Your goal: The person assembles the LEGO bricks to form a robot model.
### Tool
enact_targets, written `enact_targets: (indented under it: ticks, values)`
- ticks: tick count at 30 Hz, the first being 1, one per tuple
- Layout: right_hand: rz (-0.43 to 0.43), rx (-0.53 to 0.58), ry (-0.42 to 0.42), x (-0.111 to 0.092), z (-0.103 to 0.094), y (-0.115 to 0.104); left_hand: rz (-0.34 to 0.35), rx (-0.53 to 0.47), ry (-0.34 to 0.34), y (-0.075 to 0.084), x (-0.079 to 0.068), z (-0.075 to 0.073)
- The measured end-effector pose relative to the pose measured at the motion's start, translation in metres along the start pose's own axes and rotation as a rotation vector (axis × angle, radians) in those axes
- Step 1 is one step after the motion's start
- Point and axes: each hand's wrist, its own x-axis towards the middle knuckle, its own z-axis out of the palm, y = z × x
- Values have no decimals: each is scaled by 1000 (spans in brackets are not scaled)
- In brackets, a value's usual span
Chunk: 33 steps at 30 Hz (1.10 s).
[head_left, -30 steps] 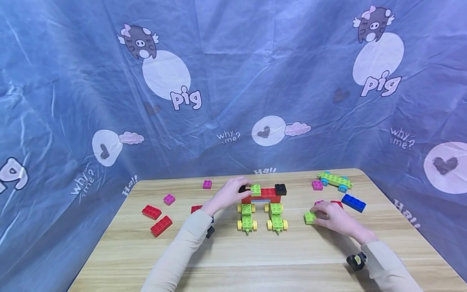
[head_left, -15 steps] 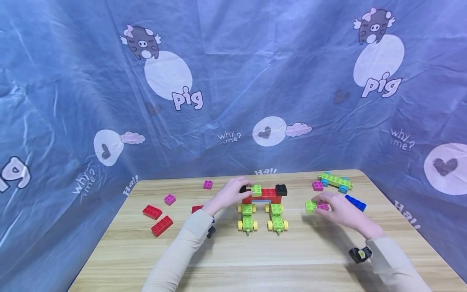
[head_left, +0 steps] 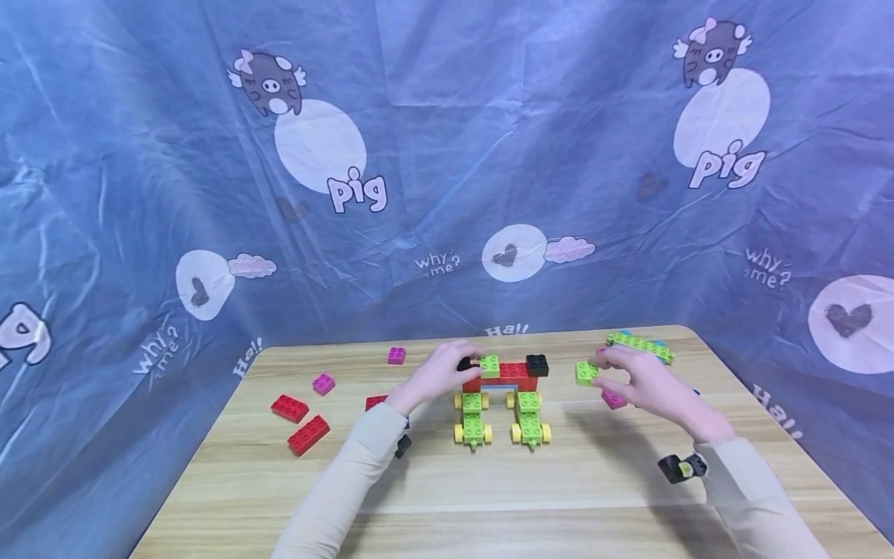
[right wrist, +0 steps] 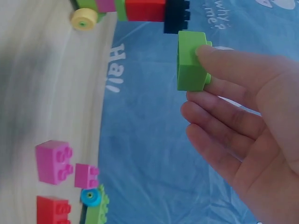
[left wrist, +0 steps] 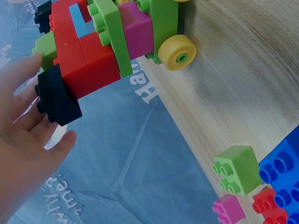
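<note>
A toy-brick build in the middle of the table has a red brick top (head_left: 513, 370) over two green wheeled bases (head_left: 531, 419) with yellow wheels. A black brick sits at each end, the right one (head_left: 537, 365) in plain sight. My left hand (head_left: 438, 375) is at the build's left end, its thumb and forefinger at a green brick (left wrist: 45, 50) on top, other fingers behind the left black brick (left wrist: 57, 95). To the right of the build, my right hand (head_left: 646, 384) pinches a second green brick (right wrist: 192, 60) between thumb and fingers, held up off the table.
Red bricks (head_left: 308, 435) and pink bricks (head_left: 323, 383) lie on the left. Beneath the right hand are a pink brick (head_left: 613, 399) and a blue brick, mostly hidden. A green wheeled base with blue wheels (head_left: 639, 345) stands at the back right. A blue cloth (head_left: 433, 155) hangs behind.
My right hand has lifted the green brick from the table on the right and moved it up and slightly towards the build. The left hand has stayed at the build.
</note>
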Motion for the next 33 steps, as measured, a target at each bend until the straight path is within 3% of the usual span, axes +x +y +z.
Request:
enact_targets:
  ticks: [8, 33]
  values:
    - [97, 82, -104, 21, -3, -13, -3, -5, 6, -1, -1, -2]
    - [-7, 180, -132, 68, 27, -33, 7, 14, 18, -2, 0, 2]
